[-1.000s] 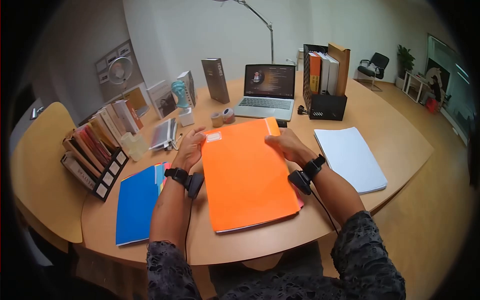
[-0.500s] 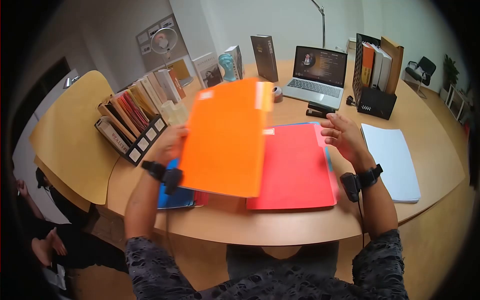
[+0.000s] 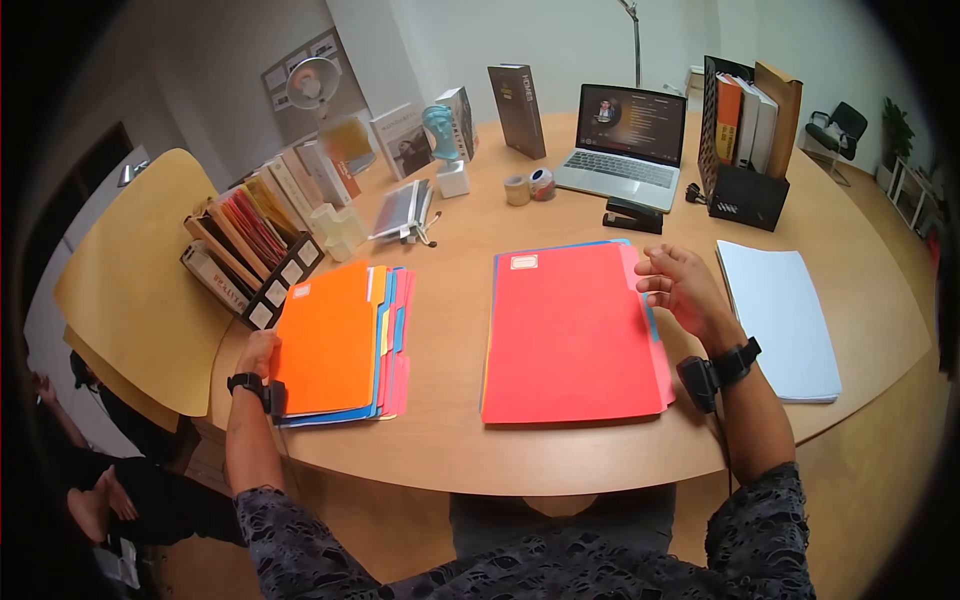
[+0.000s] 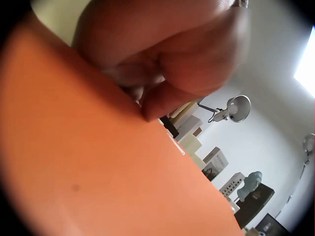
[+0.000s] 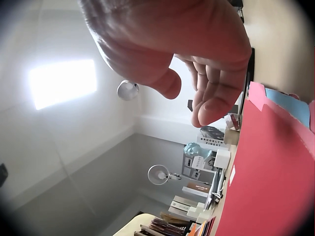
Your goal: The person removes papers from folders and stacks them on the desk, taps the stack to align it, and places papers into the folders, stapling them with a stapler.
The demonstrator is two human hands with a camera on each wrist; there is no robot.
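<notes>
At the left of the head view, an orange folder (image 3: 325, 345) tops a pile of folders whose blue, yellow and pink tabs (image 3: 400, 330) fan out along the right side. My left hand (image 3: 260, 352) pinches its left edge; the left wrist view shows the thumb and fingers (image 4: 167, 93) at that edge. A red folder (image 3: 570, 340) lies flat on the middle pile, blue edges peeking out beneath. Close by its upper right corner, my right hand (image 3: 685, 285) hovers with loosely bent fingers and nothing in its grasp.
White paper (image 3: 782, 320) is stacked at the right. Behind the piles are a black stapler (image 3: 632, 215), tape rolls (image 3: 528, 188), a laptop (image 3: 625, 150) and a black file holder (image 3: 748, 195). A book rack (image 3: 285, 280) stands at the left, near a yellow chair (image 3: 140, 280).
The orange folder went from the middle to the left pile, first between both hands, then in the left alone. My right hand let go, and the red folder came into sight.
</notes>
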